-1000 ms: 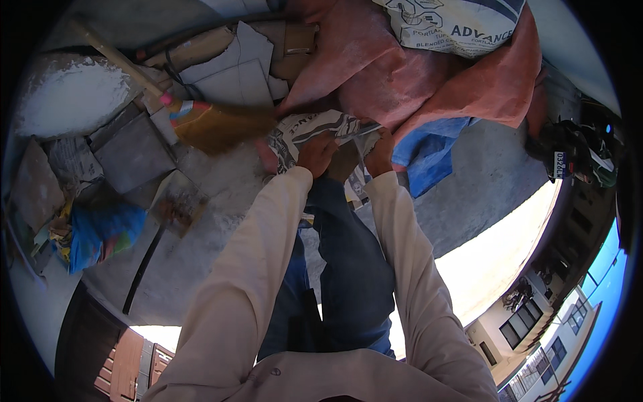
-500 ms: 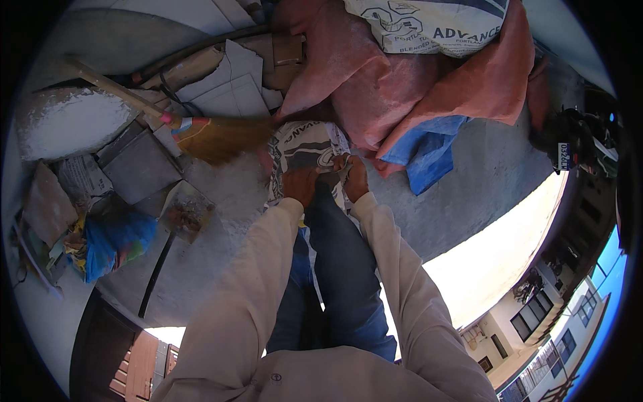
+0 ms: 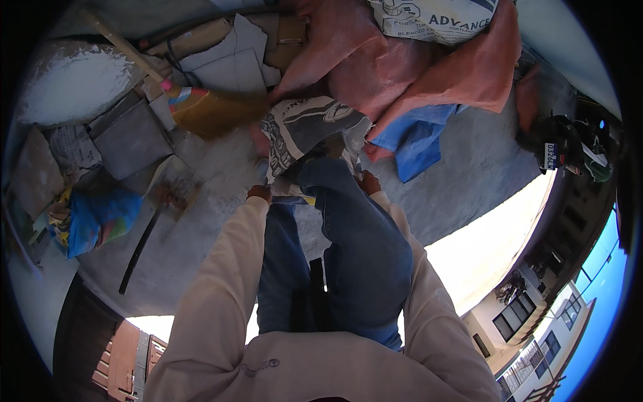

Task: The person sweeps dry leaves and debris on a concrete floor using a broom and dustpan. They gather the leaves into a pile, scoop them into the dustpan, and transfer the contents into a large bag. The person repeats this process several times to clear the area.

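A printed white and dark cement sack (image 3: 289, 137) stands on the floor in front of me, its top crumpled and a dark hollow showing at its near side. My left hand (image 3: 259, 194) is closed on the lower left edge of the sack. On the other side, my right hand (image 3: 368, 183) is closed at the sack's right edge, partly covered by my knee. My raised leg in blue jeans (image 3: 348, 201) comes up between my arms and covers the near part of the sack.
Red sheeting (image 3: 375, 74) with a blue cloth (image 3: 420, 137) lies beyond, under another cement sack (image 3: 435, 20). Leftward are a broom (image 3: 218, 110), a dustpan (image 3: 171, 191), a blue plastic bag (image 3: 104, 218) and cardboard pieces (image 3: 231, 63). A motorcycle (image 3: 569, 144) stands at far right.
My hands have gone from close together at the sack's top to its two sides, lower and wider apart. My knee has risen against the sack. The whole view has shifted slightly.
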Tool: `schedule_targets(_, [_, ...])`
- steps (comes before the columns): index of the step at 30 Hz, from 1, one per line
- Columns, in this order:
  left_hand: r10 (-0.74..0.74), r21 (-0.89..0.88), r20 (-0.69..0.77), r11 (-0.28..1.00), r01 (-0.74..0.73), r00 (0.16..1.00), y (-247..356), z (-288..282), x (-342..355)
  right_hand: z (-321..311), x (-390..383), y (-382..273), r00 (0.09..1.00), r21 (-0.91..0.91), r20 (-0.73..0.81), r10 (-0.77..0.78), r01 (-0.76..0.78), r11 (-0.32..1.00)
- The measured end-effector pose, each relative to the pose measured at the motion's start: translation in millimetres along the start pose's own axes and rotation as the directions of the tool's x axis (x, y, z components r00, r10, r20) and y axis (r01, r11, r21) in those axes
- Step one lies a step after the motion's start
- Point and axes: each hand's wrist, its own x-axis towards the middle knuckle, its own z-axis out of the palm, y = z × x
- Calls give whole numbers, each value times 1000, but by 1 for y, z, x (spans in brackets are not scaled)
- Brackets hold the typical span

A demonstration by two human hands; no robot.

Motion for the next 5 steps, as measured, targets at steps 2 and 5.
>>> schedule_targets(2, [-4, -79, 99, 997, 12, 995, -11, 18, 11, 6, -3, 7, 999, -8, 24, 39, -39, 999])
schedule_targets(5, [-126, -333, 41, 933, 133, 991, -18, 40, 22, -9, 3, 6, 992, -74, 59, 111, -106, 992])
